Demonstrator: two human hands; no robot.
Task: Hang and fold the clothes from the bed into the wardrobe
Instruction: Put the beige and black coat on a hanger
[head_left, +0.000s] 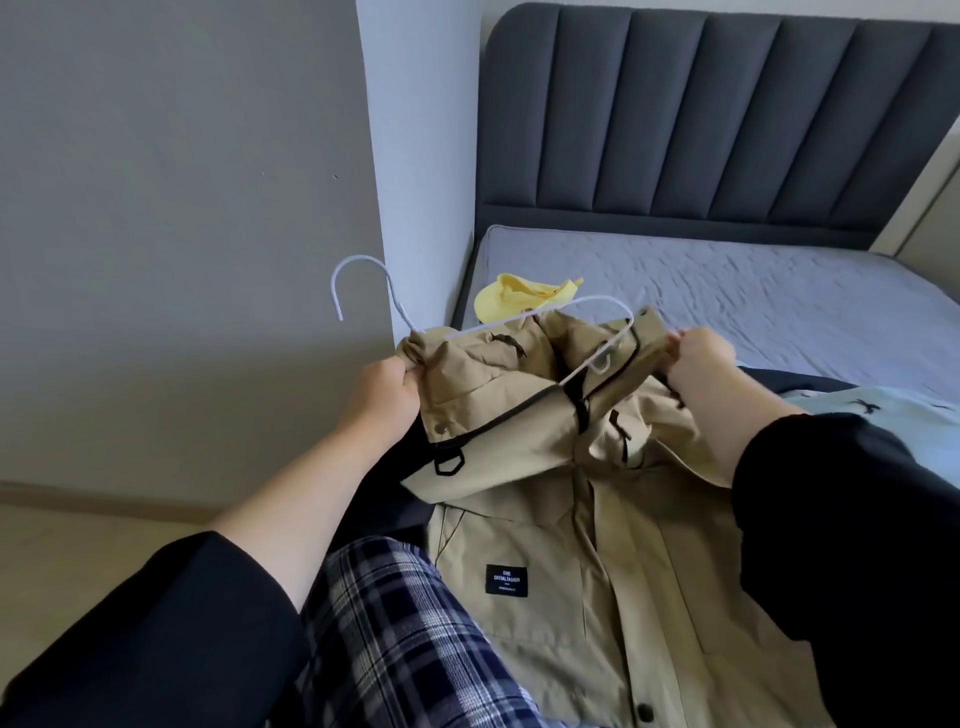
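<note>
My left grip (382, 395) and right grip (698, 358), each clamped on a shoulder of the khaki jacket (571, 519) over the bed (753, 291), spread its collar so the half-inserted white hanger (519, 315) can seat.

Person is wearing a dark, near-black top. The left sleeve (156, 639) is showing plain matte cloth, loose and wide at the cuff, ending partway along the forearm. The right sleeve (841, 519) is showing the same cloth and a straight cuff edge. The left hand (382, 392) and right hand (698, 358) are showing bare.
</note>
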